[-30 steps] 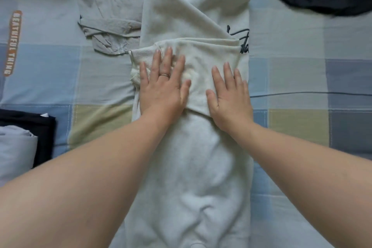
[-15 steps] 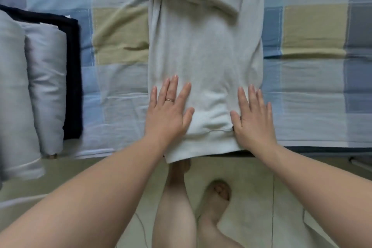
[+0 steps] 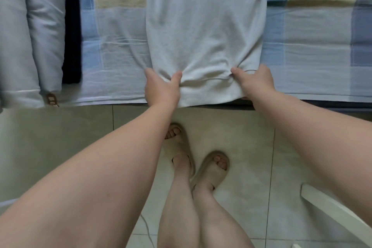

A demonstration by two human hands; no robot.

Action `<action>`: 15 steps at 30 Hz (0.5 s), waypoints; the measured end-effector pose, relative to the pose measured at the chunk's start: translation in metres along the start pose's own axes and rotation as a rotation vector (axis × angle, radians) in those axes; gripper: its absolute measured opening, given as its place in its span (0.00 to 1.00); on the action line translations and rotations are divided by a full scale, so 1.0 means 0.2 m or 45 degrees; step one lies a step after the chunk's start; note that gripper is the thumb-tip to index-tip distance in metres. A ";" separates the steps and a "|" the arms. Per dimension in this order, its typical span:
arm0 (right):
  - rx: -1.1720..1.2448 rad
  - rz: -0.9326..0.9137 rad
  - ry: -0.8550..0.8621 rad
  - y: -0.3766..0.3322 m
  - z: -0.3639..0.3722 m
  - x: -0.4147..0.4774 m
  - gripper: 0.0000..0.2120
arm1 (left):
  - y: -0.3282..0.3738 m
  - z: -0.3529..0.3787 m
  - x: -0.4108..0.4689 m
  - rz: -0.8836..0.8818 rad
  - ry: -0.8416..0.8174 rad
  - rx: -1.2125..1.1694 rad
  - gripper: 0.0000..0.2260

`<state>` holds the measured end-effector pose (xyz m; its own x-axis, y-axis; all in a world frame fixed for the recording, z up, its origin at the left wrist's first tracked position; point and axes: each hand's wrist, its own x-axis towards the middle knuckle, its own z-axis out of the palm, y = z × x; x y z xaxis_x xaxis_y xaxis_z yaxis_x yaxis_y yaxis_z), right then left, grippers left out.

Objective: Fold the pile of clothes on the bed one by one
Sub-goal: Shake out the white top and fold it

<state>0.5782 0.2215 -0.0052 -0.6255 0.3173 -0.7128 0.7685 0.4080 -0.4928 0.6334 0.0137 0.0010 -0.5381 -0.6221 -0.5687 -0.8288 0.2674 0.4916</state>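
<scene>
Checked bed (image 3: 302, 46) above a tiled floor (image 3: 60, 137). Lying flat on it, hem at the near edge: grey sweatshirt (image 3: 203, 26). Clamped on the hem, one near each corner: left grip (image 3: 161, 88), right grip (image 3: 255, 80). Probably soft, light, limp; best lifted evenly by both corners.

sweatshirt (image 3: 203, 26) lies lengthwise on the bed (image 3: 312, 46), mid frame, hem at the near edge and hanging just over it. left grip (image 3: 161, 86) holds the hem's left corner, right grip (image 3: 255, 80) the right corner. folded stack (image 3: 36, 36) sits on the bed at far left, well apart from the sweatshirt. floor (image 3: 60, 137) is in front of the bed; feet (image 3: 213, 165) on it, below the hem.
</scene>
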 end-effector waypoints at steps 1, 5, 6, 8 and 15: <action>0.124 0.062 -0.050 0.02 0.00 0.00 0.28 | 0.00 -0.01 0.00 -0.042 -0.038 -0.062 0.24; 0.417 0.170 -0.184 0.07 -0.03 -0.09 0.19 | -0.04 -0.05 -0.02 -0.178 -0.171 -0.282 0.16; 0.457 0.173 -0.187 0.07 -0.05 -0.13 0.17 | -0.05 -0.07 -0.04 -0.225 -0.204 -0.332 0.15; 0.473 0.161 -0.194 0.05 -0.10 -0.23 0.13 | -0.07 -0.14 -0.10 -0.275 -0.270 -0.388 0.12; 0.410 0.214 -0.239 0.00 -0.40 -0.82 0.08 | -0.03 -0.58 -0.57 -0.476 -0.449 -0.376 0.11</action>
<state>0.6698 0.2383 0.1511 -0.4750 0.1828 -0.8608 0.8795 0.0654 -0.4714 0.7181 -0.0022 0.1394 -0.2781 -0.3393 -0.8986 -0.9213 -0.1705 0.3495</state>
